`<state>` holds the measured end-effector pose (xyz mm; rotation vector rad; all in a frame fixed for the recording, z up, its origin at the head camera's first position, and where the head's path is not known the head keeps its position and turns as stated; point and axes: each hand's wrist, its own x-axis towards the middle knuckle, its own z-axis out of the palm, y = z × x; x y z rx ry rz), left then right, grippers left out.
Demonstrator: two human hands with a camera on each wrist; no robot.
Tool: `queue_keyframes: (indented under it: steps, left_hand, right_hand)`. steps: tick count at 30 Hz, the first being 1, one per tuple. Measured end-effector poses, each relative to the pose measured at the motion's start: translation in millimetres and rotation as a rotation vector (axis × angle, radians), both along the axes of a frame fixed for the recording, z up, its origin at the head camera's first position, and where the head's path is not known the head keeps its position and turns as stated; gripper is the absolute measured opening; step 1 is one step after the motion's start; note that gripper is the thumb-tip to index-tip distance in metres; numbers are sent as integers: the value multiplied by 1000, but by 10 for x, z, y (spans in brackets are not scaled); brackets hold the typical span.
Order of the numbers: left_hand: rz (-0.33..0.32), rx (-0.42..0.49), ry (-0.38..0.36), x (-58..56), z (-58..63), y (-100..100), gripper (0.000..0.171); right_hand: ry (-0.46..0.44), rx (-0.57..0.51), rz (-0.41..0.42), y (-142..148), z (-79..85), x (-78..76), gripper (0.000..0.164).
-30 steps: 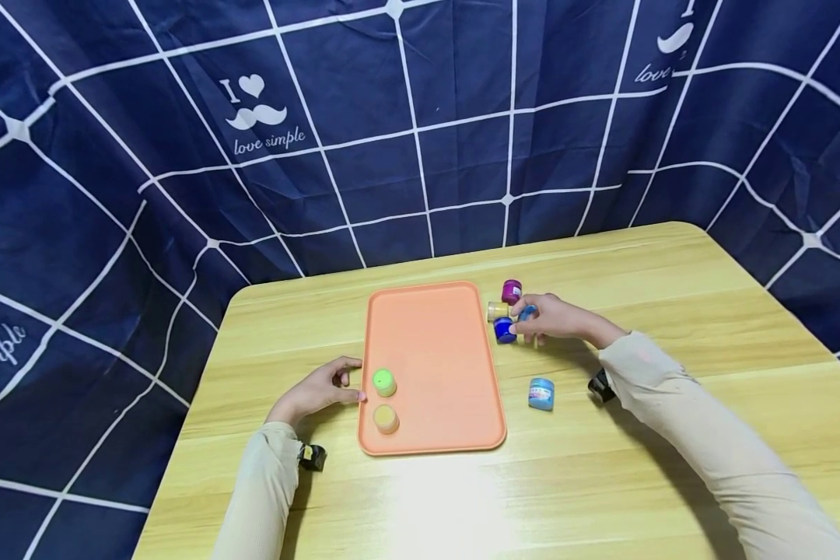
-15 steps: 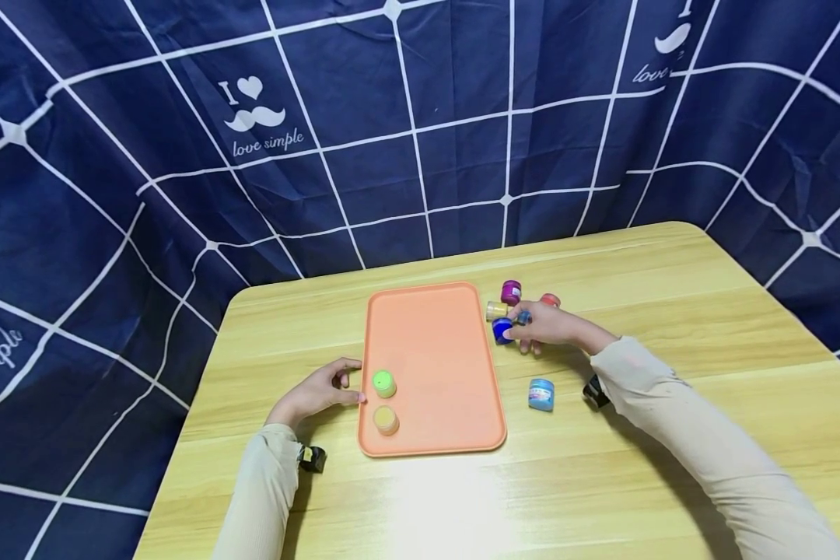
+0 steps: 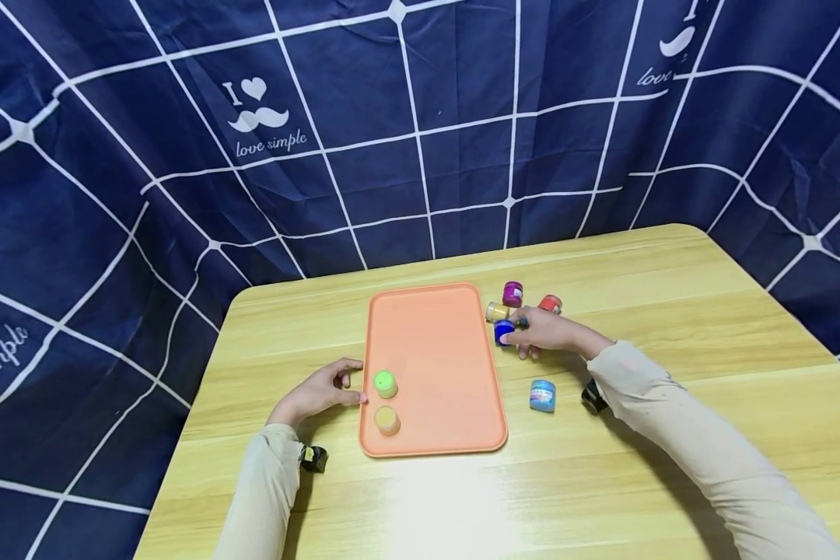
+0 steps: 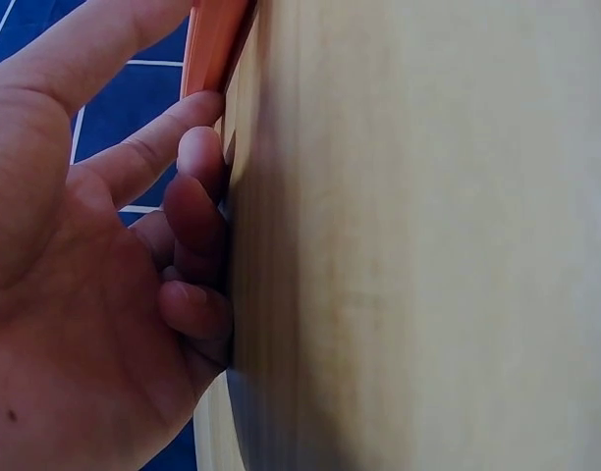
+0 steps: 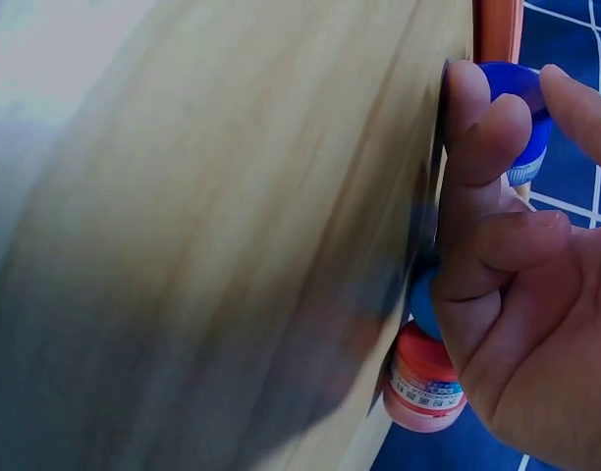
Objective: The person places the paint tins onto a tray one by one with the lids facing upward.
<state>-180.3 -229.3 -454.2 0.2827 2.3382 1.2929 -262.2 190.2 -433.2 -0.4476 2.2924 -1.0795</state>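
Note:
My right hand [image 3: 542, 328] pinches a dark blue paint jar [image 3: 503, 332] between thumb and fingers, just off the right edge of the orange tray [image 3: 441, 342]. In the right wrist view this jar [image 5: 521, 118] lies between the thumb and two fingertips. Around that hand are a purple jar [image 3: 512, 293], a yellow one [image 3: 497, 312] and a red one [image 3: 551, 303]; another blue jar [image 5: 424, 302] is mostly hidden behind the fingers. My left hand [image 3: 318, 391] touches the tray's left rim with thumb and index finger, its other fingers curled on the wood.
On the tray stand a green-lidded jar [image 3: 386, 384] and a yellow-lidded jar [image 3: 387, 421], both near the left side. A light blue jar [image 3: 542, 396] sits apart on the wooden table [image 3: 644, 280], right of the tray. A dark blue curtain [image 3: 364, 179] hangs behind.
My right hand has shifted slightly left and toward me, closing on the dark blue jar. The red jar has come into sight behind it. The left hand stays at the rim.

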Motion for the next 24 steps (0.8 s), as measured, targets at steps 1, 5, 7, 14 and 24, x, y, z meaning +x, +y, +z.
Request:
queue_keyframes:
  steps: [1, 5, 7, 14, 24]
  left_hand:
    - [-1, 0, 1, 0, 0, 1, 60]
    - [0, 0, 0, 2, 4, 4, 60]
    - [1, -5, -4, 5, 8, 5, 60]
    - [4, -11, -5, 8, 15, 10, 61]
    - [3, -2, -2, 1, 5, 8, 60]
  right_hand:
    - [-2, -9, -1, 4, -10, -1, 42]
    - [-15, -31, -8, 8, -22, 12, 38]
    - [-17, -37, -9, 10, -21, 21, 37]
    - [13, -28, -5, 17, -20, 56, 44]
    - [5, -56, -14, -6, -39, 83, 48]
